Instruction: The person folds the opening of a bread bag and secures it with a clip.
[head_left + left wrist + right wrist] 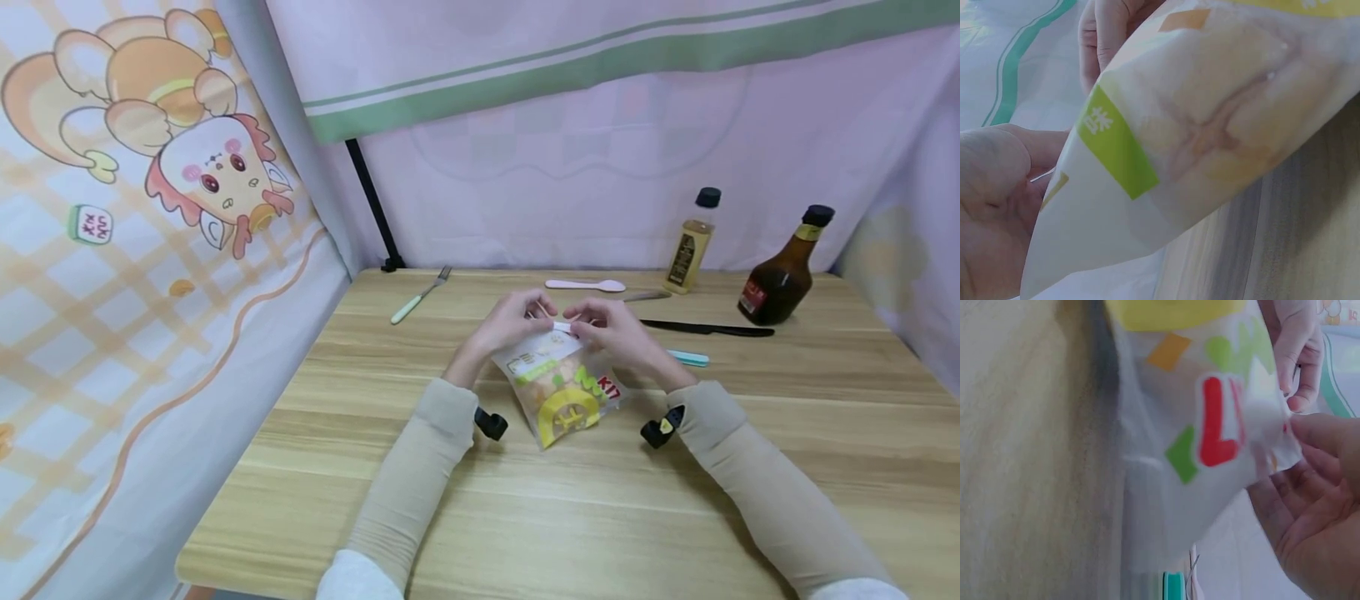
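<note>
Both hands, left hand point(504, 323) and right hand point(613, 328), grip by pinching the top edge of the see-through plastic snack bag point(561, 385) mid-bench point(600, 517); a hard tug could spill snacks.

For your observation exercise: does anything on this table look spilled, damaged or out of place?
Nothing stands out. Both hands, left hand and right hand, pinch the top edge of the snack bag, which looks intact. The two bottles stand upright, and no spill shows on the table.

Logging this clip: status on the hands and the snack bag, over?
Left hand and right hand both pinch the snack bag by its top edge. Bag held tilted above the table. Nothing in the way.
</note>
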Demonstrator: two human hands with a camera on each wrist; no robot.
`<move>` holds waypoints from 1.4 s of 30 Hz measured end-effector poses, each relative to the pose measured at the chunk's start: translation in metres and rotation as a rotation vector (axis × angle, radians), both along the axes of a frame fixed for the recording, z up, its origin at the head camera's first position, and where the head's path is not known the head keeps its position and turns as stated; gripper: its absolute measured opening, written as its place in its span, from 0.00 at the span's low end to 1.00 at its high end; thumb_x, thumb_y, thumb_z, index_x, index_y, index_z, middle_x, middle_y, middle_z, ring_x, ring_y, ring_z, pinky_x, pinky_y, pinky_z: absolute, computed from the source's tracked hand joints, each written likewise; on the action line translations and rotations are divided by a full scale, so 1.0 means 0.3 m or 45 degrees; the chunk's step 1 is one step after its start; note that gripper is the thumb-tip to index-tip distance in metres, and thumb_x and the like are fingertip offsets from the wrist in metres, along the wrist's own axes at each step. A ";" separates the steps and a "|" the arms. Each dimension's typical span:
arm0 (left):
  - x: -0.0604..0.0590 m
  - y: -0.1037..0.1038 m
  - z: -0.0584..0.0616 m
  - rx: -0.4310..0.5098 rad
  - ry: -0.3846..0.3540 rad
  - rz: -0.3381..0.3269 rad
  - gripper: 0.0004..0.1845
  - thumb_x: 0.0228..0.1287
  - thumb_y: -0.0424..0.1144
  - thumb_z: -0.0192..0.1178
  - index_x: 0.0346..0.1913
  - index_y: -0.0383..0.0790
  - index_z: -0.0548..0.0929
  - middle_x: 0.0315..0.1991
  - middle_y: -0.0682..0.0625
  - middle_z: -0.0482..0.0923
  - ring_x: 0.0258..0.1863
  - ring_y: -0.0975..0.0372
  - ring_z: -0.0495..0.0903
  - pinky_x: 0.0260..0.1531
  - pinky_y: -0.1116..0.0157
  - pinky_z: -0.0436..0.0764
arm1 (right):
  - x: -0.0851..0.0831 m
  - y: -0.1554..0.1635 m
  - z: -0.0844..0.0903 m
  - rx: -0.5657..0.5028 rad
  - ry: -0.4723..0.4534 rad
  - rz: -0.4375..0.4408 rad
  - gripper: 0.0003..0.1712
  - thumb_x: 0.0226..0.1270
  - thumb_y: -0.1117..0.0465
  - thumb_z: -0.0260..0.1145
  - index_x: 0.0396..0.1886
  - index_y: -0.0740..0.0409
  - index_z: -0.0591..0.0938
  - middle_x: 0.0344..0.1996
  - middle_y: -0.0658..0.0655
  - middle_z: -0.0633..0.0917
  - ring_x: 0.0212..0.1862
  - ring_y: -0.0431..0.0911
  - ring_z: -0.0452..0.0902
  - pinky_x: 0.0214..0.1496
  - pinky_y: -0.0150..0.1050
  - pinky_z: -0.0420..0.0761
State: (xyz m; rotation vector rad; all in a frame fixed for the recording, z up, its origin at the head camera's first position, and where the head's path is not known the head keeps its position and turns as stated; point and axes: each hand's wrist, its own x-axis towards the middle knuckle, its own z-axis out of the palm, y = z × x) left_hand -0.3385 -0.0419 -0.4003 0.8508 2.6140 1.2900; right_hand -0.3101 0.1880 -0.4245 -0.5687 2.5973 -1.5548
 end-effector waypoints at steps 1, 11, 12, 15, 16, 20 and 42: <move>0.000 0.000 -0.001 0.002 -0.001 -0.002 0.09 0.70 0.31 0.66 0.51 0.37 0.85 0.43 0.40 0.88 0.42 0.56 0.85 0.44 0.69 0.78 | -0.003 0.005 -0.001 0.010 -0.012 0.006 0.16 0.79 0.63 0.64 0.60 0.64 0.83 0.46 0.68 0.86 0.41 0.43 0.84 0.40 0.36 0.89; 0.007 -0.004 -0.001 -0.027 -0.014 0.087 0.11 0.67 0.35 0.70 0.51 0.39 0.88 0.44 0.41 0.90 0.42 0.56 0.87 0.41 0.68 0.81 | -0.013 0.026 -0.009 0.082 0.004 0.020 0.14 0.78 0.63 0.65 0.58 0.63 0.87 0.48 0.67 0.87 0.41 0.45 0.83 0.38 0.37 0.90; 0.009 -0.004 -0.001 -0.041 -0.014 0.104 0.12 0.67 0.36 0.71 0.51 0.39 0.89 0.44 0.41 0.90 0.41 0.56 0.87 0.40 0.68 0.82 | -0.012 0.027 -0.009 0.087 0.008 0.018 0.14 0.78 0.64 0.65 0.57 0.62 0.88 0.47 0.67 0.87 0.40 0.44 0.83 0.37 0.36 0.89; 0.014 -0.005 0.002 -0.110 0.008 0.156 0.11 0.68 0.38 0.71 0.49 0.38 0.91 0.42 0.43 0.90 0.39 0.58 0.86 0.39 0.69 0.80 | -0.011 0.028 -0.008 0.099 0.019 0.006 0.13 0.78 0.64 0.66 0.56 0.62 0.88 0.45 0.66 0.87 0.38 0.42 0.82 0.34 0.35 0.87; 0.014 -0.005 0.002 -0.134 0.017 0.173 0.10 0.68 0.39 0.71 0.48 0.38 0.91 0.41 0.44 0.91 0.38 0.59 0.85 0.40 0.69 0.80 | -0.011 0.028 -0.008 0.103 0.023 0.002 0.13 0.78 0.64 0.66 0.56 0.62 0.88 0.44 0.65 0.87 0.38 0.42 0.81 0.34 0.35 0.87; 0.017 -0.004 0.006 -0.196 0.022 0.225 0.09 0.70 0.41 0.69 0.45 0.39 0.92 0.40 0.46 0.91 0.36 0.62 0.83 0.39 0.70 0.79 | -0.011 0.027 -0.006 0.108 0.024 -0.007 0.13 0.78 0.65 0.66 0.55 0.62 0.88 0.40 0.63 0.86 0.36 0.41 0.79 0.31 0.34 0.84; 0.010 -0.008 -0.007 -0.132 -0.047 0.190 0.07 0.71 0.35 0.67 0.47 0.39 0.90 0.42 0.44 0.89 0.40 0.59 0.83 0.46 0.66 0.79 | 0.005 0.043 0.027 0.112 -0.182 0.167 0.17 0.78 0.69 0.63 0.62 0.63 0.83 0.41 0.62 0.81 0.39 0.46 0.81 0.43 0.53 0.91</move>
